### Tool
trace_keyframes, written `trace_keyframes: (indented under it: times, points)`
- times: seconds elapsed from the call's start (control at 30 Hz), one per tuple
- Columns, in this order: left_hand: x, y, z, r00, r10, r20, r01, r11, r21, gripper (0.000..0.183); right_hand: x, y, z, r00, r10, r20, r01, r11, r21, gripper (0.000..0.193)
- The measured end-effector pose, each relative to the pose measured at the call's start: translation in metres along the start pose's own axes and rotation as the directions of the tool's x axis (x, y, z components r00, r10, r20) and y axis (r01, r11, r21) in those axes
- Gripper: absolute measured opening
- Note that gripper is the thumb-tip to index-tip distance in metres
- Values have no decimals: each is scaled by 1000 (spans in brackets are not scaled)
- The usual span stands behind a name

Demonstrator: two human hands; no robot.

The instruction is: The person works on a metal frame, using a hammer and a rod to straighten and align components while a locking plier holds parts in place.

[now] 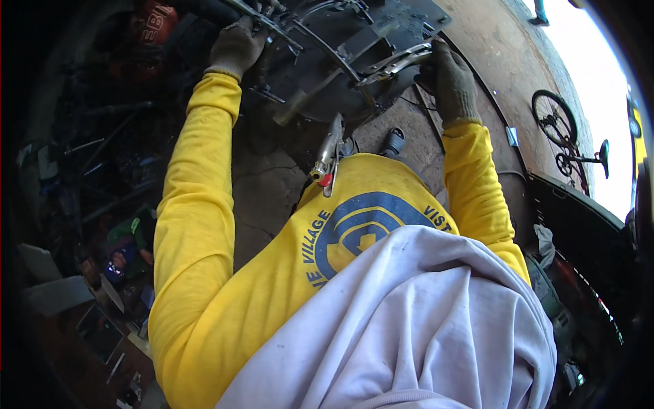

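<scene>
My right hand [455, 83], in a grey-brown work glove, is closed round the handle ends of silver locking pliers [396, 64]. Their jaw end lies against a curved metal rod of the dark metal frame [327, 51]. My left hand [237, 49], gloved alike, is closed at the frame's left side beside a shiny metal bar [276, 27]. Its fingertips are partly hidden, so what it grips is unclear. Another pair of locking pliers [330, 151], with a brass-coloured end and a red part, hangs at the near edge, close to my yellow shirt.
A dark flat plate [415, 17] lies under the frame. A sandalled foot [393, 141] stands on the concrete floor below. At right are a bicycle [562, 129] and a dark green panel [572, 211]. Dim clutter fills the left, with a person in red-printed clothing [155, 24] at the upper left.
</scene>
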State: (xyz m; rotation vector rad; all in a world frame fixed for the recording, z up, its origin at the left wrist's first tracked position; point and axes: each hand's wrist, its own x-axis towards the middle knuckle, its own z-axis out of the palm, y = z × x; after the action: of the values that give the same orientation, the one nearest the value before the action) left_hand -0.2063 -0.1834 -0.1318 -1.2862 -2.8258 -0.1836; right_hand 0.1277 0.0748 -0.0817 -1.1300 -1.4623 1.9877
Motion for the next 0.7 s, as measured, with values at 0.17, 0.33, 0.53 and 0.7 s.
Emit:
trace_keyframes:
  times: [0.17, 0.33, 0.53, 0.7]
  points:
    - [18, 18, 2, 884, 413, -219, -423, 906, 2, 38, 2, 4, 9, 995, -18, -96, 28, 994, 106, 35]
    - [11, 19, -10, 946, 322, -46, -322, 947, -3, 47, 12, 5, 21, 986, -54, -160, 86, 975, 203, 34]
    - [-22, 40, -67, 978, -73, -196, 65, 997, -49, 26, 15, 17, 17, 990, 31, -141, 25, 925, 379, 36]
    - [-79, 114, -129, 777, -212, -592, -384, 586, -714, 21, 20, 11, 34, 966, 121, -229, -36, 939, 343, 30]
